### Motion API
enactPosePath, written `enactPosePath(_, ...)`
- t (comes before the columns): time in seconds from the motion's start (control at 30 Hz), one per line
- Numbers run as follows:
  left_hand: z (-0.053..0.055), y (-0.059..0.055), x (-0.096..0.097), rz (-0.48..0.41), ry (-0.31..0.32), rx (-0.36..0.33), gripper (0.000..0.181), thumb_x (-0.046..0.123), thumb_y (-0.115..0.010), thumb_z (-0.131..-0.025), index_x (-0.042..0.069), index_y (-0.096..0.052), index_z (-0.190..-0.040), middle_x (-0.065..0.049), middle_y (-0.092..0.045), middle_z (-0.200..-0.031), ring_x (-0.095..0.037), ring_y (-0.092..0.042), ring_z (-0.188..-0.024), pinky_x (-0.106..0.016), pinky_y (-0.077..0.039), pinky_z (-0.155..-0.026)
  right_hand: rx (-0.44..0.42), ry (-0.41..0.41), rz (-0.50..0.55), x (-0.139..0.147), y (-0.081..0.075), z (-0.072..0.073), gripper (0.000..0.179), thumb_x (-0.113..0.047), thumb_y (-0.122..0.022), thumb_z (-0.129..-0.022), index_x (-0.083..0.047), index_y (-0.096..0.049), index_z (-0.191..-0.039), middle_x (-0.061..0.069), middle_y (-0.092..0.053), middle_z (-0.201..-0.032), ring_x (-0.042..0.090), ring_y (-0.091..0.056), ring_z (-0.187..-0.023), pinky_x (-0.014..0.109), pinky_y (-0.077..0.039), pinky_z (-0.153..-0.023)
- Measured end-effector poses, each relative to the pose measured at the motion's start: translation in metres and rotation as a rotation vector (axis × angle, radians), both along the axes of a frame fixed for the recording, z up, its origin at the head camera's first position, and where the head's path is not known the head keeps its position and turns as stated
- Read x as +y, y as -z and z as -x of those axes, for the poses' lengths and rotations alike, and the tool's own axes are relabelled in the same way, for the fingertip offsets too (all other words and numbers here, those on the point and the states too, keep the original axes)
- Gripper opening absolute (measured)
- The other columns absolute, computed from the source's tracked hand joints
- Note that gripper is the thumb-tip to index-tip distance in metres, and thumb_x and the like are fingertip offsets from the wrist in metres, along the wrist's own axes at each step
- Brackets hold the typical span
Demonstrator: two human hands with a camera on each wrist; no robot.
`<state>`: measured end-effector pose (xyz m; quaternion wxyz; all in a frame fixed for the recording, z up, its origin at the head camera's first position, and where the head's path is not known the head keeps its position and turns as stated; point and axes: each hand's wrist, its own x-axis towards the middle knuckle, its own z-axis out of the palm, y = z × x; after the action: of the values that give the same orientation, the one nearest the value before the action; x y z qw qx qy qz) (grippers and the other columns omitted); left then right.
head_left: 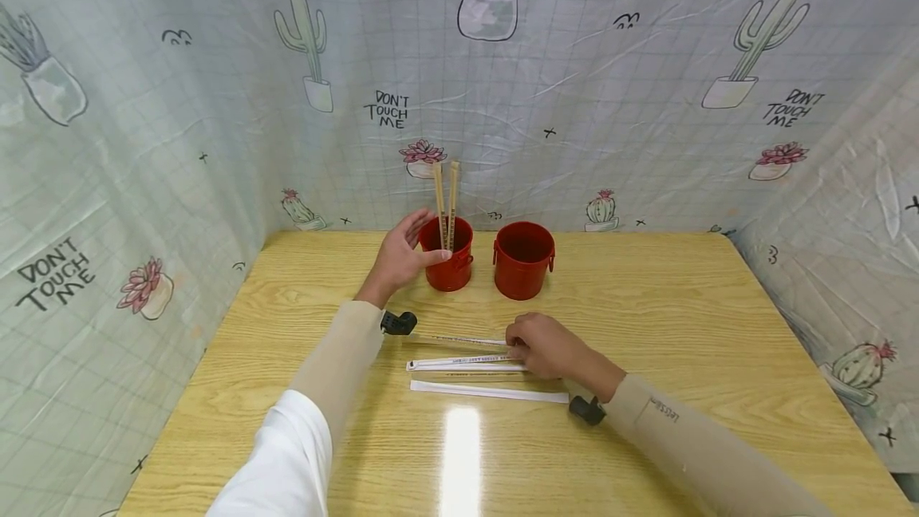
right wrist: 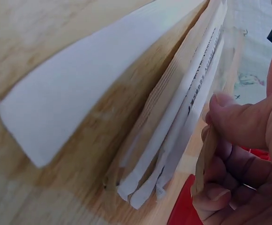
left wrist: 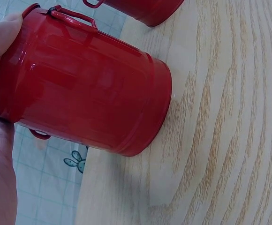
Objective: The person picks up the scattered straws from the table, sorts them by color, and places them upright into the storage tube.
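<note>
My left hand [head_left: 402, 258] holds a small red metal bucket [head_left: 449, 276] by its rim, the thumb across the near side and the fingers on the left. Two wrapped pairs of chopsticks [head_left: 453, 198] with printed sleeves lean upright inside it. In the left wrist view the bucket [left wrist: 89, 84] fills much of the picture, thumb and fingers right at its rim. My right hand [head_left: 549, 345] pinches the end of a wrapped chopstick pair [head_left: 452, 340] between thumb and fingers, low over the table. Several more wrapped chopsticks [right wrist: 192, 89], white and tan, lie just beneath that hand.
A second red bucket [head_left: 520, 274] with side handles stands right of the first. Nearest me on the wooden table [head_left: 682, 325] lies a white paper-wrapped strip [head_left: 488, 392]. Behind the table hangs a cactus-print curtain [head_left: 546, 102], which also runs along both sides.
</note>
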<state>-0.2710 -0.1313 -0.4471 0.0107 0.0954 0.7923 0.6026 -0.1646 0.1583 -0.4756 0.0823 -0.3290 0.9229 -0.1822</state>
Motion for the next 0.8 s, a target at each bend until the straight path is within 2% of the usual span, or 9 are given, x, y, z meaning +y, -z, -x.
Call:
enactPosePath(0.17, -0.001, 0.0, 0.001, 0.006, -0.001, 0.003, 0.093, 0.017, -0.087, -0.086, 0.011, -0.035, -0.162, -0.004, -0.046, -0.164, -0.023, -0.035, -0.158, -0.039, -0.026, -0.133, 0.08, -0.023, -0.008, 0.002, -0.002, -0.002, 0.009, -0.007, -0.076, -0.092, -0.014, -0.073, -0.089, -0.006, -0.065, -0.084, 0.011, -0.056, -0.08, 0.03, -0.057, -0.078)
enactPosePath(0.3, 0.0, 0.001, 0.0, 0.006, -0.003, 0.005, 0.092, 0.017, -0.087, -0.086, 0.011, -0.035, -0.162, -0.004, -0.046, -0.164, -0.023, -0.036, -0.158, -0.04, -0.026, -0.133, 0.185, -0.05, 0.05, 0.006, -0.003, -0.004, 0.01, -0.005, -0.076, -0.091, -0.014, -0.073, -0.088, -0.005, -0.064, -0.084, 0.011, -0.055, -0.081, 0.029, -0.057, -0.077)
enactPosePath(0.5, 0.0, 0.003, -0.001, 0.008, -0.007, 0.01, 0.093, 0.018, -0.088, -0.085, 0.012, -0.035, -0.162, -0.004, -0.046, -0.164, -0.023, -0.035, -0.158, -0.04, -0.026, -0.133, 0.307, -0.067, 0.231, 0.012, -0.006, -0.005, 0.011, -0.002, -0.076, -0.091, -0.012, -0.071, -0.092, -0.003, -0.065, -0.089, 0.012, -0.055, -0.085, 0.027, -0.056, -0.076)
enactPosePath(0.67, -0.001, 0.003, 0.0, 0.003, -0.001, 0.013, 0.095, 0.019, -0.089, -0.084, 0.012, -0.035, -0.163, -0.004, -0.046, -0.164, -0.022, -0.035, -0.158, -0.039, -0.025, -0.133, 0.365, -0.089, 0.364, 0.008, -0.01, -0.003, 0.016, 0.0, -0.077, -0.089, -0.012, -0.068, -0.094, -0.003, -0.063, -0.09, 0.01, -0.053, -0.086, 0.024, -0.055, -0.075)
enactPosePath(0.8, -0.001, 0.004, 0.0, 0.002, 0.007, 0.02, 0.096, 0.017, -0.088, -0.084, 0.009, -0.033, -0.163, -0.005, -0.045, -0.165, -0.023, -0.034, -0.158, -0.039, -0.025, -0.133, 0.396, -0.118, 0.508, -0.002, -0.013, 0.0, 0.017, 0.002, -0.078, -0.086, -0.01, -0.067, -0.092, -0.001, -0.063, -0.088, 0.01, -0.052, -0.082, 0.023, -0.052, -0.069)
